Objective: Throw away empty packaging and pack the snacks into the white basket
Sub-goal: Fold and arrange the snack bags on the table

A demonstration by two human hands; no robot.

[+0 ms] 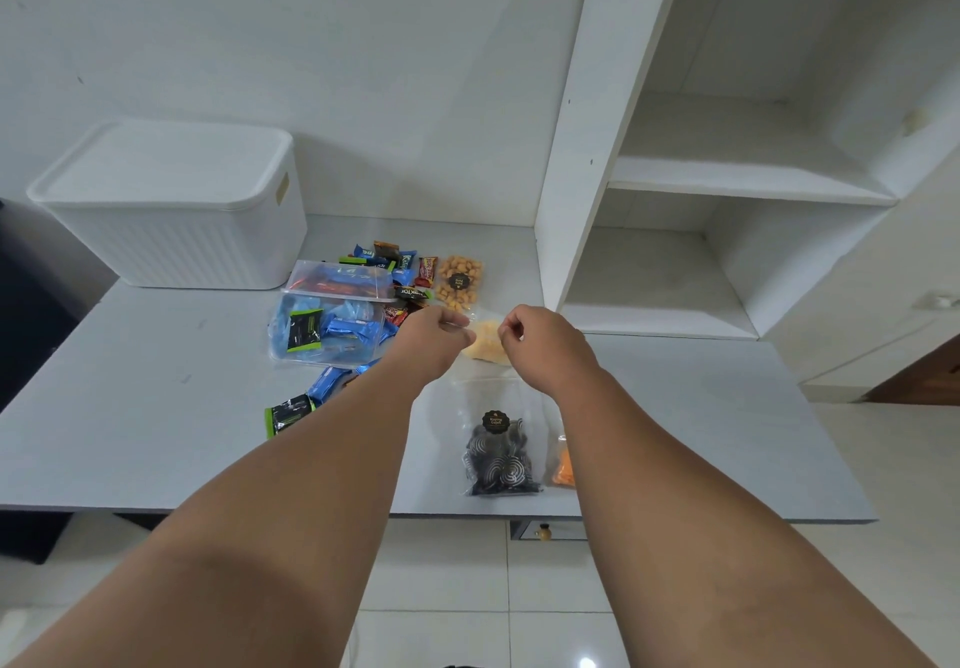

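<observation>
Two hands [439, 332] [545, 345] pinch one clear bag [485, 342].

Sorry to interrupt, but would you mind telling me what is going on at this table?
A person is handling snacks at a grey table. The left hand and right hand each pinch the top of a clear bag of pale yellow snacks. The white basket stands at the back left with its lid on. Wrapped bars, a bag of round golden snacks and a bag of black spiral biscuits lie loose on the table.
</observation>
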